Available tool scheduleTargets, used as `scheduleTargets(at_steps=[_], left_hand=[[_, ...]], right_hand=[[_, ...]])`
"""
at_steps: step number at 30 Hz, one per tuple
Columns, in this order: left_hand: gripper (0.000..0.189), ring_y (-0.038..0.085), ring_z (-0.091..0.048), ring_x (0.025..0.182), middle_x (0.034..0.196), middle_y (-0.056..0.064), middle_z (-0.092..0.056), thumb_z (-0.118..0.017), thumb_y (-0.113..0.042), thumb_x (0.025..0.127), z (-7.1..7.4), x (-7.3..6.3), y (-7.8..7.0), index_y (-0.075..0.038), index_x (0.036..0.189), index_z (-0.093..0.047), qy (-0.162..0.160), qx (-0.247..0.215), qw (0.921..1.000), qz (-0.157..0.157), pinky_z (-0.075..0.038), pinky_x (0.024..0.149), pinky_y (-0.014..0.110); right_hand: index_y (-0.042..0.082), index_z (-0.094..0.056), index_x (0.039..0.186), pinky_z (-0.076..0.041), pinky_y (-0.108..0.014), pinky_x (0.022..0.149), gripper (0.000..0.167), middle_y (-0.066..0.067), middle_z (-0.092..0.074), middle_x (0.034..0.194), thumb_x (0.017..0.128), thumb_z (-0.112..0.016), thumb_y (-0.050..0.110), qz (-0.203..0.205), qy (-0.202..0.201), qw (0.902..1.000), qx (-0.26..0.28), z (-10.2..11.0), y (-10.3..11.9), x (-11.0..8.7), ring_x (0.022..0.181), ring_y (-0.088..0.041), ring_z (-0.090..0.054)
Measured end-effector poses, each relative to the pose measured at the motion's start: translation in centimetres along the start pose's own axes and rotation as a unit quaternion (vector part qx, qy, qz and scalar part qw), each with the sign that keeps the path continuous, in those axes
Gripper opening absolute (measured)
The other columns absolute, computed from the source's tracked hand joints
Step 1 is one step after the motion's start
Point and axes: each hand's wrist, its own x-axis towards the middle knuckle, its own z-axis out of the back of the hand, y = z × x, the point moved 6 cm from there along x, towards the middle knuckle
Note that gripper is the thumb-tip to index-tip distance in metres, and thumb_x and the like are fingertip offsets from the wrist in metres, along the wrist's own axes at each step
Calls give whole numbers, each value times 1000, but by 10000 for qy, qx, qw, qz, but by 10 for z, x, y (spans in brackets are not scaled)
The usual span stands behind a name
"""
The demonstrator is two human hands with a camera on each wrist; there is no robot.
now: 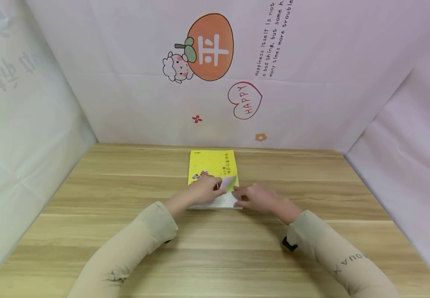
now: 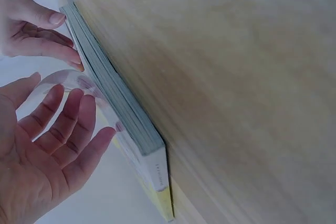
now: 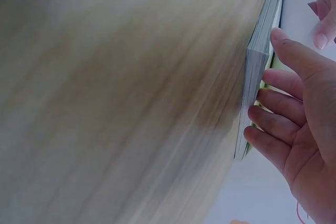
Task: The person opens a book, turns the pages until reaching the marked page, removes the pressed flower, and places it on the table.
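Observation:
A yellow paperback book (image 1: 209,161) with dark vertical lettering and a small picture lies flat on the wooden table. Its cover curls up at the near right, baring a white page (image 1: 224,201). My left hand (image 1: 204,190) reaches over the cover from the left, curved fingers and thumb at the lifted flap (image 1: 227,182). On the right, my right hand (image 1: 255,197) touches the book's edge. In the right wrist view its thumb (image 3: 296,53) rests by the top page while the fingers lie along the page block (image 3: 252,87). The left wrist view shows the left palm (image 2: 37,171) beside the bending cover.
The wooden table (image 1: 125,182) extends around the book to both sides and toward me. A pale printed sheet (image 1: 144,111) rises at its back edge, and white sheets hang at the left (image 1: 21,136) and right (image 1: 408,140).

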Motion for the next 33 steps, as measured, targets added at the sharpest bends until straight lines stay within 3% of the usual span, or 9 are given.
scheduleTargets(at_steps=[4,7,10,11,14,16,20,26,33], left_hand=[[21,16,-58,77,84,0,-63,-65,-29,103,5,-2,2,-8,104,-62,-230,-27,9997,-8,-50,71,32],[31,18,-59,80,89,1,-64,-69,-27,101,11,-5,5,-3,119,-61,-494,-70,9987,40,-52,74,33],[48,21,-61,87,100,6,-66,-73,-24,98,17,-8,7,-3,136,-56,-767,-189,9968,141,-54,79,35],[53,22,-63,94,108,8,-68,-75,-24,97,19,-9,8,-3,141,-54,-841,-219,9961,173,-55,84,37],[69,28,-60,119,134,14,-62,-77,-23,95,23,-12,9,-8,153,-44,-1041,-235,9941,215,-51,102,42],[78,31,-54,130,145,15,-55,-79,-22,94,25,-14,8,-11,159,-37,-1159,-171,9929,182,-45,109,46],[90,34,-48,136,150,17,-49,-81,-20,91,30,-19,6,-13,163,-27,-1478,129,9889,-60,-41,113,48],[82,36,-40,143,155,18,-44,-79,-15,92,41,-29,0,-8,160,-34,-1887,693,9777,-611,-34,117,49],[72,37,-41,141,153,17,-45,-77,-13,91,51,-38,-1,-10,154,-43,-2150,928,9680,-904,-45,105,58]], right_hand=[[5,-73,126,-57,-27,75,42,-16,-66,132,95,-76,33,-94,65,9999,48,-1,0,1,70,-6,-61],[5,-73,127,-59,-33,87,42,-16,-65,133,95,-76,33,-151,73,9998,77,0,0,2,94,-17,-74],[6,-73,126,-58,-35,88,41,-17,-64,134,95,-76,32,-136,83,9998,156,1,1,1,92,-19,-74],[6,-73,126,-59,-34,87,41,-18,-63,134,95,-76,32,-115,90,9997,172,1,1,2,85,-15,-73],[6,-74,125,-59,-28,78,39,-20,-63,135,95,-75,32,-23,98,9998,190,1,1,2,65,-4,-57],[7,-75,123,-57,-25,75,38,-20,-63,134,95,-75,32,30,82,9998,154,0,1,3,64,-1,-52],[5,-75,123,-55,-23,71,40,-20,-64,133,94,-76,32,54,55,9999,134,0,0,3,64,-3,-51],[3,-74,124,-54,-24,73,44,-20,-64,133,94,-76,35,50,-1,10000,-19,-2,-1,3,64,-3,-51],[3,-74,124,-50,-20,68,44,-22,-63,133,93,-76,35,91,-5,10000,40,-2,0,3,55,0,-42]])
